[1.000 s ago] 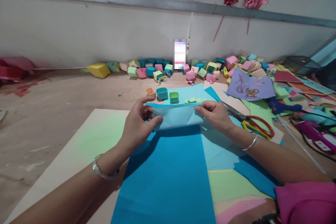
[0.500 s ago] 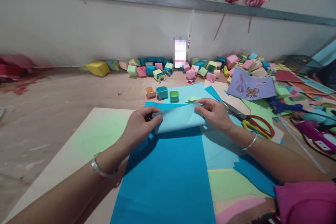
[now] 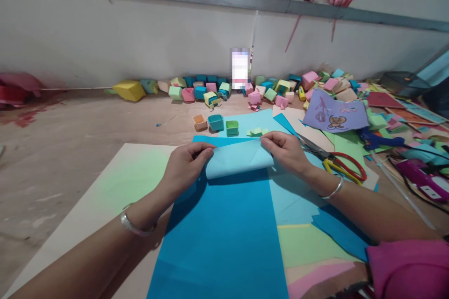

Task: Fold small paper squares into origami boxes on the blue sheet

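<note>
A folded sheet of light blue paper (image 3: pixel 238 160) is held between my two hands, its lower edge rounded in a soft bend. My left hand (image 3: pixel 185 166) pinches its left end between thumb and fingers. At the upper right corner, my right hand (image 3: pixel 286 149) grips it the same way. Beneath it lies a long sheet of dark blue paper (image 3: pixel 224 233). Just beyond are small open paper boxes: an orange one (image 3: pixel 199 122), a teal one (image 3: pixel 215 123) and a green one (image 3: pixel 232 127). Light green paper scraps (image 3: pixel 257 131) lie by my right fingers.
Scissors (image 3: pixel 336 161) with red and yellow handles rest right of my right hand. A blue glue gun (image 3: pixel 380 141) and a purple paper with drawings (image 3: pixel 335 111) lie farther right. Many folded paper boxes (image 3: pixel 199 92) line the wall, with a blurred phone-like screen (image 3: pixel 240 70) among them.
My left thumb has slid slightly left and up along the end of the light blue paper. My right hand keeps its pinch nearly in place.
</note>
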The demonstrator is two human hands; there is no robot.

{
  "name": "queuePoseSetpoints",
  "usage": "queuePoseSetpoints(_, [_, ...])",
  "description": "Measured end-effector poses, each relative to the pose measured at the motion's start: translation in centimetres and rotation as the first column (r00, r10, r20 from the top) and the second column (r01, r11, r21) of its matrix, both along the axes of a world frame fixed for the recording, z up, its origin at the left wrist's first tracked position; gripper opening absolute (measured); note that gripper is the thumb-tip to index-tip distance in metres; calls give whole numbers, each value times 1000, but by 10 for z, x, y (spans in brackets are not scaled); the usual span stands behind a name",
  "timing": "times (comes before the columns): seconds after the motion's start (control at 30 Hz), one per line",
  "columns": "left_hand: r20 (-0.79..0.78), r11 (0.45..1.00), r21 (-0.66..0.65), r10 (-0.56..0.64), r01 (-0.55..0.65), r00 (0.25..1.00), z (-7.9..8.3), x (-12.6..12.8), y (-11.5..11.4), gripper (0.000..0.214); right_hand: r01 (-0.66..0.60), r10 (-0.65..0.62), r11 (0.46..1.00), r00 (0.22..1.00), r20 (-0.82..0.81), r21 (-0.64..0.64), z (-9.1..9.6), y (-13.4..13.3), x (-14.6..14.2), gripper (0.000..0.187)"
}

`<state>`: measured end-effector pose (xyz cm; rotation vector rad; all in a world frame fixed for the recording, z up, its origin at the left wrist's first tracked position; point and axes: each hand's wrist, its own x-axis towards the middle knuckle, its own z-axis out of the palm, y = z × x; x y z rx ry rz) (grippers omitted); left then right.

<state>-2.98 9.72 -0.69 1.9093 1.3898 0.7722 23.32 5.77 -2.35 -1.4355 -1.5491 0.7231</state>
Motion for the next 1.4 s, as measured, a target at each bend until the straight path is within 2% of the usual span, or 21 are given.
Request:
queuePoseSetpoints(0.13, [-146, 995, 85, -35, 48, 989, 0, -4, 4, 28, -14, 15, 1000, 985, 173, -11, -1, 2, 2, 26])
queuePoseSetpoints(0.37, [-274, 980, -75, -198, 184, 941, 0, -4, 5, 25, -94, 162, 983, 854, 494, -161, -3, 6, 3, 28])
queuePoseSetpoints(0.5, [-326, 977, -45, -209, 206, 922, -1, -1, 3, 26, -109, 186, 981, 788, 588, -163, -6, 3, 1, 25])
queuePoseSetpoints(0.6, [-349, 970, -1, -230, 245, 908, -1, 0, 2, 26, -96, 169, 984, 777, 607, -151, -7, 1, -1, 22])
queuePoseSetpoints(0.77, [-389, 960, -47, -273, 277, 880, -3, 0, 3, 27, -79, 157, 985, 785, 599, -154, -7, -2, -2, 14])
queuePoseSetpoints(1.1, [-387, 957, -19, -273, 289, 881, -9, -1, 2, 18, -90, 156, 986, 789, 595, -139, -6, -3, -5, 13])
queuePoseSetpoints(1.4, [-401, 936, 12, -319, 352, 859, -11, 1, 3, 24, -101, 167, 984, 810, 562, -147, -9, -1, -4, 11])
